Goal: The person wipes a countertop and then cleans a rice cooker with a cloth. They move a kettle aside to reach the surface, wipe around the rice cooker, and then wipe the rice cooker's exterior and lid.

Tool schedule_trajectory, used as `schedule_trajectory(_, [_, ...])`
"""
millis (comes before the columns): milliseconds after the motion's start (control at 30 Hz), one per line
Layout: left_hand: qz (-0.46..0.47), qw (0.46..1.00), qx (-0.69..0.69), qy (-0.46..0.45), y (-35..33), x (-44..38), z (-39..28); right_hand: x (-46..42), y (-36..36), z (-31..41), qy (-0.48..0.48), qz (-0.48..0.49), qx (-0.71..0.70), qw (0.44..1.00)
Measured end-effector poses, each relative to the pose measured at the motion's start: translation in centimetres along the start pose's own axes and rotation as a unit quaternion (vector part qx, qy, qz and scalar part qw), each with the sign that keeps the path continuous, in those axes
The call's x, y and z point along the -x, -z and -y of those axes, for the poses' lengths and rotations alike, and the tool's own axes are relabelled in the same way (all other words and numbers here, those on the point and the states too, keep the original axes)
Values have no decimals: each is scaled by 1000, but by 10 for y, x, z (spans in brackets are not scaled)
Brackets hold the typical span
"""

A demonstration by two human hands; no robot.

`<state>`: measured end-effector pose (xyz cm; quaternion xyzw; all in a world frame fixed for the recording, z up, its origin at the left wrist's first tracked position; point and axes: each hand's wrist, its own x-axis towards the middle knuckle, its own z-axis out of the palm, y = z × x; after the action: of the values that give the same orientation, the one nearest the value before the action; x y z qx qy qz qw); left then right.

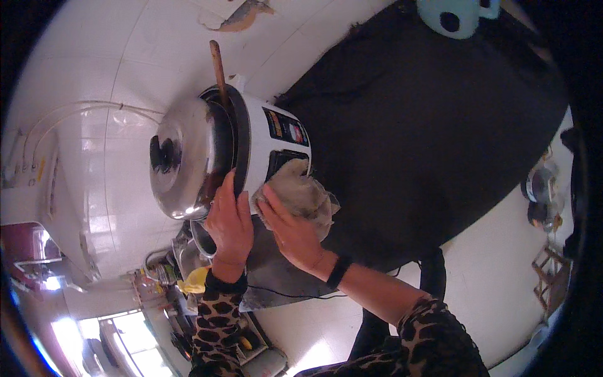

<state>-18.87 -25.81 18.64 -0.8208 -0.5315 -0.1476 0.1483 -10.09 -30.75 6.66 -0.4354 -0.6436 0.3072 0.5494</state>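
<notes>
A white electric cooker (pixel 259 136) with a dark control panel stands in front of me, a domed steel lid (pixel 193 141) with a black knob set on top. A wooden handle (pixel 218 66) sticks out between lid and rim. My left hand (pixel 231 226) lies against the cooker's dark rim, beside the lid's edge, fingers extended and thumb apart. Under the fingers of my right hand (pixel 294 235) is a crumpled greyish-beige cloth (pixel 301 193), pressed against the cooker's front. The cloth hides part of that front, below the panel.
A dark cloth (pixel 424 132) covers the table; a pale green pitcher-like container (pixel 447 19) stands at its far end. A grey surface (pixel 282 278) with a black cord (pixel 292 296) lies below my hands. A yellow item (pixel 195 281) sits near my left wrist. White tiled wall (pixel 89 94) borders the cooker.
</notes>
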Motion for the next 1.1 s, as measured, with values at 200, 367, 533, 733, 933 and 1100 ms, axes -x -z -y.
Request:
schedule_trajectory(200, [-3, 1000, 23, -21, -3, -3, -5, 21, -13, -9, -140, -155, -75, 975])
schedule_trajectory(367, [-15, 999, 28, -36, -3, -2, -2, -1, -7, -12, -283, -277, -404, 825])
schedule_trajectory(533, [24, 998, 20, -59, 1, -3, 6, -29, 8, -20, -167, -218, -215, 937])
schedule_trajectory(733, [68, 993, 79, -56, 6, -4, 11, -19, -13, -21, -166, -203, -127, 957])
schedule_trajectory(933, [88, 991, 82, -51, 7, -8, 16, 1, -16, -4, -141, -146, -94, 975])
schedule_trajectory(1100, [77, 992, 74, -70, 1, -5, 15, -14, -4, -14, -170, -202, -145, 953])
